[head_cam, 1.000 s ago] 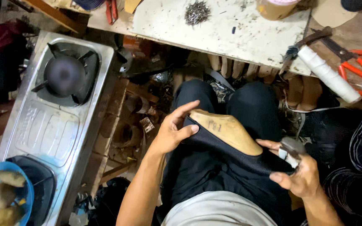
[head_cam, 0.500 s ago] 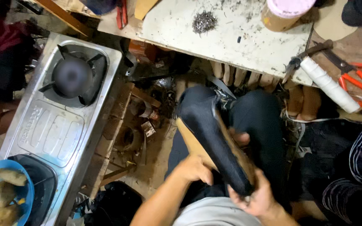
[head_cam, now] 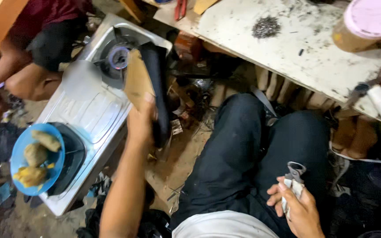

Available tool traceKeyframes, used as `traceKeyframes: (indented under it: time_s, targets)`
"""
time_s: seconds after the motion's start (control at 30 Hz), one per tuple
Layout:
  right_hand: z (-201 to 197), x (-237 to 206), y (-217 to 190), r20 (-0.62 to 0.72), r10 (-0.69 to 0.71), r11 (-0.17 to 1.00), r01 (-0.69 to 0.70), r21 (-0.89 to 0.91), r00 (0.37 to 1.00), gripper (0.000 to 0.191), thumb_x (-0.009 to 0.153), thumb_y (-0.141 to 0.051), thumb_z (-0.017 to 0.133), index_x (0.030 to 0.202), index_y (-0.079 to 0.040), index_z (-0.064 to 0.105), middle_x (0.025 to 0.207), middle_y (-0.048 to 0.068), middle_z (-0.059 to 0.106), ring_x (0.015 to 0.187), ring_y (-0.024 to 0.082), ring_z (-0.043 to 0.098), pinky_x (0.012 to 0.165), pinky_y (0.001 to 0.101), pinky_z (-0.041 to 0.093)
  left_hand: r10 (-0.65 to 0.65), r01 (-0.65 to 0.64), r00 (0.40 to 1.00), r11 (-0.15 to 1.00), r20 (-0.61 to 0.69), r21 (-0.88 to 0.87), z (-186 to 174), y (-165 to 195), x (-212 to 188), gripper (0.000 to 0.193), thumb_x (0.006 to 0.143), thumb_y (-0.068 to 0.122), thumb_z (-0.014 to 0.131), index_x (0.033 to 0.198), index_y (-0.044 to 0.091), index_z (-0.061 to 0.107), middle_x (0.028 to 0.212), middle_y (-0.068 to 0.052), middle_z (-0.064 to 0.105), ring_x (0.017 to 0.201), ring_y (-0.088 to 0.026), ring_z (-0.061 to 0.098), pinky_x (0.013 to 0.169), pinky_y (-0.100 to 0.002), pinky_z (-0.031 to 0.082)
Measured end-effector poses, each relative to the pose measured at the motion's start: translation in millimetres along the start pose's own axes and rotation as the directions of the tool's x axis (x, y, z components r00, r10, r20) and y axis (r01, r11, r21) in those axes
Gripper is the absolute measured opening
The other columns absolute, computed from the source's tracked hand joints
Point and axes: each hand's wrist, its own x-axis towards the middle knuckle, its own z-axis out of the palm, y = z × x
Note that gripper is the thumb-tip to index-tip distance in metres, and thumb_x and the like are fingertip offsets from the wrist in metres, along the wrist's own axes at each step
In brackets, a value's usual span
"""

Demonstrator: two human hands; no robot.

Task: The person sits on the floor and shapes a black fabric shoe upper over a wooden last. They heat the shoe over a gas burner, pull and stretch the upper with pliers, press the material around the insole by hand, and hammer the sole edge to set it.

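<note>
Black leather upper on a wooden shoe last (head_cam: 148,83), gripped mid-body by left hand (head_cam: 141,123), over stove burner (head_cam: 118,57). Likely stiff, light. Right hand (head_cam: 297,207) clasps pincers (head_cam: 293,180).

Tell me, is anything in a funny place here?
Yes. The left hand holds a shoe on its last right over the lit burner of a gas stove, an odd place for a shoe. A blue plate of food sits atop the other burner. The right hand holds pincers.
</note>
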Motion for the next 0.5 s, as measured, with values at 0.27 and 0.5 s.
traceKeyframes:
  time_s: [0.27,0.5]
  targets:
    - [8.1,5.8,7.7,0.059,-0.055,0.986,0.063,-0.153,0.997,0.034,0.097,-0.013,0.058,0.122,0.008,0.058,0.087,0.022,0.070,0.062,0.024,0.068,0.043,0.0317,0.046,0.129,-0.067,0.991,0.652,-0.023,0.756,-97.4,53.2,90.7,0.057,0.093,0.050,0.073,0.131,0.007,0.069,0.113,-0.023,0.072,0.107,-0.034,0.067,0.091,-0.043,0.049]
    - [16.4,2.2,1.5,0.037,0.010,0.965,0.000,-0.262,0.999,0.036,0.094,-0.014,0.059,0.124,0.008,0.059,0.085,0.022,0.073,0.062,0.024,0.071,0.041,0.0327,0.047,0.033,0.007,0.998,0.769,-0.050,0.639,-92.2,57.1,97.0,0.059,0.091,0.052,0.070,0.125,0.004,0.068,0.107,-0.018,0.075,0.100,-0.028,0.071,0.089,-0.040,0.052]
